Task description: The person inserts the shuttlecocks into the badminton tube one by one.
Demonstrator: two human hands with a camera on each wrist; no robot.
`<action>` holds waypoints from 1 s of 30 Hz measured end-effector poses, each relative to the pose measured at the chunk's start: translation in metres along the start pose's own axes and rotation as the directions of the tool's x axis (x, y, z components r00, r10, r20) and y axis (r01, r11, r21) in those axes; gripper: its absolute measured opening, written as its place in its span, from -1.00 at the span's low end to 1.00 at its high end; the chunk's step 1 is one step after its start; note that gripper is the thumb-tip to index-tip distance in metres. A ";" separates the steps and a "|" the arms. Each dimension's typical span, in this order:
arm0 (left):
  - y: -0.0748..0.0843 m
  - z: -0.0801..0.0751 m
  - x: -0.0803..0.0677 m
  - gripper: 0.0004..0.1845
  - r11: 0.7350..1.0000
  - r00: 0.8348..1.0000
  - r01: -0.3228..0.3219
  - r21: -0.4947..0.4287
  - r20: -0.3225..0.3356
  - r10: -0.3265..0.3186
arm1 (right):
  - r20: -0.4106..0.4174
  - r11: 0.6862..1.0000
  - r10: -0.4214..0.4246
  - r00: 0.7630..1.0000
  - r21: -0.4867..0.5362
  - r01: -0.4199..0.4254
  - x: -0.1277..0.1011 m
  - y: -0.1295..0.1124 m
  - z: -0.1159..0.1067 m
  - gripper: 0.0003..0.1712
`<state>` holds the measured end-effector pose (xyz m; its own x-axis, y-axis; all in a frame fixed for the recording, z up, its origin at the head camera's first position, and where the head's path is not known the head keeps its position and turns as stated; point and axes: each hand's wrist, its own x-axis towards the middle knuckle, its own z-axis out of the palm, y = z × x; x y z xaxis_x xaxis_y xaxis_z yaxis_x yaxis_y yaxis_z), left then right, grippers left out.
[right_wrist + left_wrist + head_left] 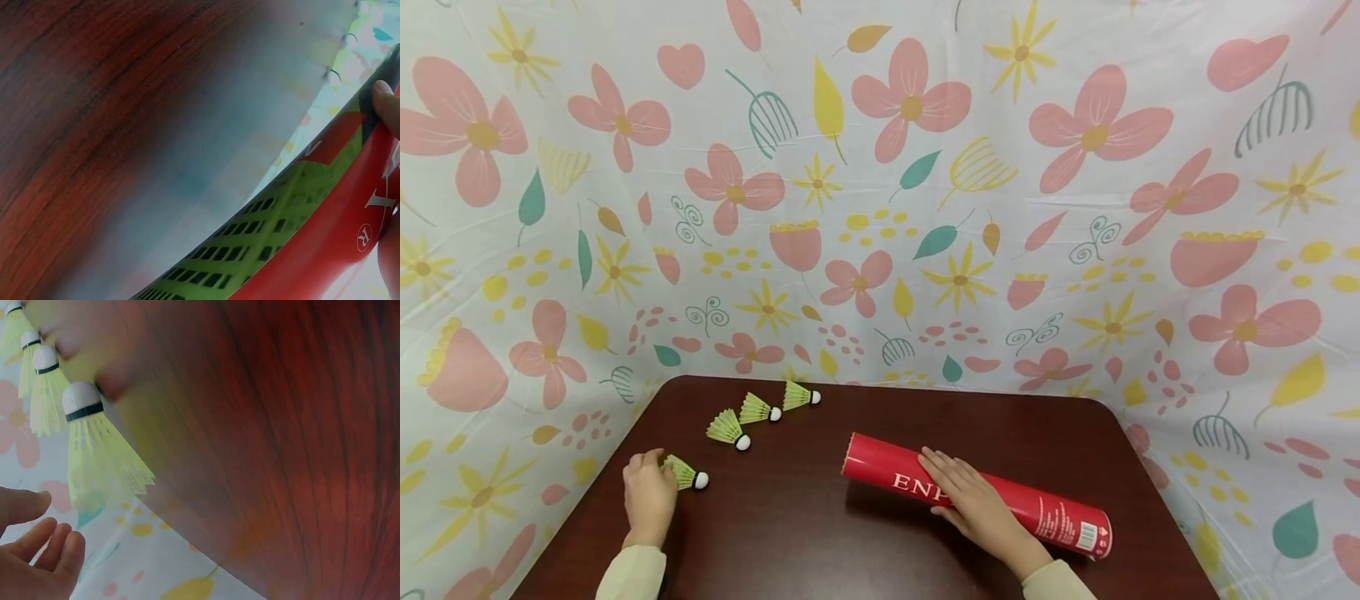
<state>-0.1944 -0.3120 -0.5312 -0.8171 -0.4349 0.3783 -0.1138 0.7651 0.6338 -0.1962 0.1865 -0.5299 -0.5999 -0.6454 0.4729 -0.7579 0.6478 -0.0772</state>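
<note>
My left hand (650,492) is at the left side of the table, beside the feathered end of the nearest yellow-green shuttlecock (683,473). In the left wrist view a gap shows between that hand's thumb and fingers, and the shuttlecock (94,450) appears just beyond the fingertips. Right of the table's middle, my right hand (973,504) holds a red shuttlecock tube (880,468) from above, fingers over its far side and thumb on the near side. The tube lies at a slant, and its printed red and green wall (312,250) fills the right wrist view's lower right.
Three more shuttlecocks lie in a slanting row farther back: one (727,428), another (758,409) and the farthest (800,395). Their white cork ends point right. The dark brown table (775,517) has flower-patterned cloth (865,208) behind it and along both sides.
</note>
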 end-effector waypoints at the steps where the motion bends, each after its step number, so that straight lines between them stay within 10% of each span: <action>1: -0.001 -0.001 0.000 -0.70 1.000 1.000 0.009 0.004 -0.001 -0.009 | 0.002 1.000 -0.001 1.000 -0.001 0.001 0.000 0.000 -0.001 -0.19; 8: -0.008 -0.004 -0.001 -0.73 0.998 0.998 0.047 0.031 0.031 -0.048 | 0.019 1.000 0.021 1.000 0.006 -0.021 0.002 -0.001 -0.002 0.07; 15: -0.012 0.000 -0.004 -0.76 0.998 0.994 0.051 0.038 0.098 -0.055 | -0.002 1.000 -0.006 1.000 0.025 0.006 0.000 0.000 0.000 -0.22; 30: -0.005 0.007 -0.007 -0.83 0.999 0.998 -0.036 -0.016 0.043 0.036 | 0.000 1.000 0.003 1.000 0.019 -0.003 -0.001 0.000 -0.001 -0.19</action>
<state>-0.1918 -0.3092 -0.5417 -0.8441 -0.3861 0.3720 -0.0756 0.7726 0.6303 -0.1955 0.1874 -0.5294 -0.6023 -0.6432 0.4727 -0.7606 0.6421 -0.0954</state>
